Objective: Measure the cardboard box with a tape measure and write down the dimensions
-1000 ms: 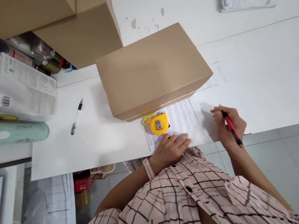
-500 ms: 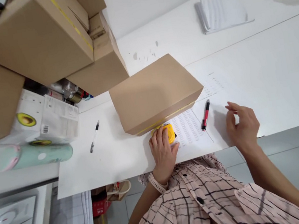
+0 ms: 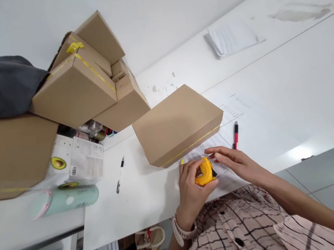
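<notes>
My left hand (image 3: 192, 184) is wrapped round a yellow tape measure (image 3: 206, 171), held just in front of the cardboard box (image 3: 179, 123). A short yellow end of something pokes out beyond my left fingers. My right hand (image 3: 233, 160) is beside the tape measure with its fingers stretched towards it; whether they touch it I cannot tell. Under the box and both hands lie printed sheets of paper (image 3: 230, 112). A red and black pen (image 3: 235, 135) lies just beyond my right hand, partly hidden by it.
A black and clear pen (image 3: 120, 174) lies left of the box. Stacked cartons (image 3: 74, 91), a white box with avocado pictures (image 3: 78, 159) and a mint green bottle (image 3: 67, 200) stand or lie further left. More papers (image 3: 234, 39) sit at the back. The white table's front edge runs close to my body.
My left hand has lifted the tape measure off the paper and turned it. My right hand has come left from beyond the pen to beside the tape measure. The camera view has shifted.
</notes>
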A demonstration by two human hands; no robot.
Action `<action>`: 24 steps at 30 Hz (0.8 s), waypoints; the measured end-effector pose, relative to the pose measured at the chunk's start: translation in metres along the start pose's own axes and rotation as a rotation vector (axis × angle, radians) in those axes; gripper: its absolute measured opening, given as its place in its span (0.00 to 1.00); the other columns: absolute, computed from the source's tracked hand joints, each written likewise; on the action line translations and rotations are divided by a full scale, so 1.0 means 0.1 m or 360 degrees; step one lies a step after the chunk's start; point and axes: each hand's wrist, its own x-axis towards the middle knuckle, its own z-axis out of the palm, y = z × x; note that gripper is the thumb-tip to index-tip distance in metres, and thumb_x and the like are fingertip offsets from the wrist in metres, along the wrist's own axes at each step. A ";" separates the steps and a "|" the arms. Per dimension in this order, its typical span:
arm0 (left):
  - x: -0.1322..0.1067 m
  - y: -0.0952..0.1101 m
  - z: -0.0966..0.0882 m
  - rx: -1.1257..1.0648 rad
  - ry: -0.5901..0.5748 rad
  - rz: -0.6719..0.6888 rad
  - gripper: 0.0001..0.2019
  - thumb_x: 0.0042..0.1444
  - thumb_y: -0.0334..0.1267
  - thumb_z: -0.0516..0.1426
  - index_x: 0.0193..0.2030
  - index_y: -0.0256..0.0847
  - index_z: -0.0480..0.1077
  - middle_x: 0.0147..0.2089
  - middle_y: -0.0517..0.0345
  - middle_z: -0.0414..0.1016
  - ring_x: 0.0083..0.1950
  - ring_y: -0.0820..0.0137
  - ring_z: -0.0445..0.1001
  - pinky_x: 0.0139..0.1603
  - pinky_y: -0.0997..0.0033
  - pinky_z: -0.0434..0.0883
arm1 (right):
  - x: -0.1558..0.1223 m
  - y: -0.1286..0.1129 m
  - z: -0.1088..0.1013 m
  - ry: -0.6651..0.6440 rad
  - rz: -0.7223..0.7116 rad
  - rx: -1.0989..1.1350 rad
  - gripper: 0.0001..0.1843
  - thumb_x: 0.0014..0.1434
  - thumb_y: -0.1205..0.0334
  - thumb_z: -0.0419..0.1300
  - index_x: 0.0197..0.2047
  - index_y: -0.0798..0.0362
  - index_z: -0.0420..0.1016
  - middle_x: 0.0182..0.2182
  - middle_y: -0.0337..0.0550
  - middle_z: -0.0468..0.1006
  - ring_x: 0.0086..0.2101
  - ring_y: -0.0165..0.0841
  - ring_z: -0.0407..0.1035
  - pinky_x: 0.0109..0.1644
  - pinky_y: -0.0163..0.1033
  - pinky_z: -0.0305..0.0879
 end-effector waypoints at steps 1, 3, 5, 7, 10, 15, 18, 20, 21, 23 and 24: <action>0.00 0.02 -0.05 -0.0038 -0.0017 -0.0005 0.27 0.57 0.47 0.68 0.60 0.44 0.70 0.56 0.47 0.78 0.57 0.56 0.74 0.59 0.49 0.74 | 0.01 -0.05 -0.01 -0.0056 -0.0007 -0.0002 0.25 0.64 0.39 0.60 0.55 0.46 0.80 0.51 0.49 0.83 0.50 0.44 0.77 0.55 0.51 0.75; 0.01 0.05 -0.13 -0.0107 -0.0048 -0.0008 0.27 0.57 0.49 0.68 0.60 0.44 0.70 0.56 0.46 0.78 0.56 0.56 0.74 0.59 0.49 0.74 | 0.03 -0.13 0.00 -0.0167 -0.0023 0.0028 0.25 0.64 0.39 0.60 0.54 0.47 0.80 0.48 0.49 0.83 0.48 0.43 0.77 0.53 0.50 0.75; 0.02 0.08 -0.20 -0.0182 -0.0061 -0.0022 0.26 0.57 0.50 0.67 0.60 0.45 0.71 0.56 0.46 0.77 0.55 0.57 0.74 0.58 0.50 0.75 | 0.03 -0.19 0.04 -0.0243 -0.0038 0.0060 0.23 0.65 0.40 0.60 0.52 0.48 0.79 0.45 0.48 0.83 0.45 0.41 0.77 0.50 0.48 0.75; 0.01 0.11 -0.26 -0.0257 -0.0072 -0.0056 0.26 0.57 0.52 0.67 0.59 0.45 0.72 0.55 0.47 0.78 0.55 0.57 0.75 0.57 0.50 0.75 | 0.02 -0.25 0.06 -0.0276 -0.0058 0.0051 0.20 0.65 0.42 0.61 0.48 0.49 0.79 0.40 0.45 0.82 0.41 0.38 0.76 0.45 0.45 0.74; -0.01 0.17 -0.41 -0.0341 -0.0101 -0.0117 0.26 0.57 0.53 0.66 0.59 0.47 0.73 0.56 0.47 0.77 0.56 0.57 0.75 0.57 0.52 0.75 | 0.02 -0.42 0.02 -0.0308 -0.0121 0.0004 0.18 0.63 0.43 0.64 0.38 0.50 0.77 0.31 0.40 0.77 0.32 0.33 0.70 0.36 0.40 0.70; -0.01 0.10 -0.88 -0.0345 0.0186 -0.0300 0.28 0.53 0.48 0.68 0.60 0.48 0.72 0.56 0.50 0.77 0.55 0.56 0.77 0.56 0.55 0.76 | 0.33 -0.85 -0.39 -0.0090 -0.0165 0.0059 0.21 0.58 0.40 0.67 0.29 0.49 0.72 0.23 0.37 0.69 0.25 0.30 0.62 0.28 0.38 0.64; 0.11 -0.08 -1.27 -0.0427 0.0554 -0.0446 0.29 0.53 0.50 0.67 0.61 0.44 0.71 0.52 0.49 0.79 0.52 0.56 0.79 0.51 0.60 0.77 | 0.79 -1.03 -0.71 0.0324 -0.0291 0.0141 0.21 0.55 0.43 0.70 0.27 0.49 0.71 0.23 0.38 0.68 0.26 0.30 0.62 0.30 0.39 0.63; 0.22 -0.24 -1.51 -0.0494 0.0769 -0.0531 0.30 0.53 0.53 0.66 0.60 0.42 0.71 0.47 0.52 0.79 0.46 0.60 0.80 0.46 0.64 0.77 | 1.13 -1.07 -0.86 0.0404 -0.0285 0.0261 0.21 0.54 0.45 0.70 0.25 0.51 0.69 0.24 0.39 0.68 0.26 0.29 0.61 0.30 0.39 0.62; 0.28 -0.33 -1.62 -0.0515 0.0848 -0.0567 0.31 0.53 0.54 0.65 0.60 0.42 0.72 0.44 0.54 0.79 0.44 0.62 0.80 0.45 0.66 0.76 | 1.28 -1.06 -0.90 0.0426 -0.0275 0.0305 0.21 0.54 0.46 0.71 0.25 0.51 0.69 0.24 0.39 0.67 0.26 0.28 0.60 0.30 0.39 0.61; 0.39 -0.50 -1.77 -0.0547 0.0943 -0.0639 0.31 0.53 0.55 0.65 0.60 0.41 0.72 0.41 0.57 0.79 0.41 0.65 0.79 0.43 0.69 0.74 | 1.54 -1.01 -0.92 0.0459 -0.0211 0.0318 0.21 0.51 0.47 0.72 0.24 0.52 0.68 0.22 0.38 0.67 0.26 0.28 0.60 0.29 0.38 0.60; 0.44 -0.59 -1.83 -0.0559 0.0965 -0.0681 0.31 0.52 0.55 0.66 0.59 0.41 0.73 0.40 0.57 0.78 0.40 0.66 0.78 0.42 0.71 0.73 | 1.62 -0.97 -0.91 0.0476 -0.0174 0.0286 0.22 0.49 0.47 0.73 0.23 0.52 0.68 0.22 0.37 0.66 0.26 0.28 0.60 0.29 0.38 0.59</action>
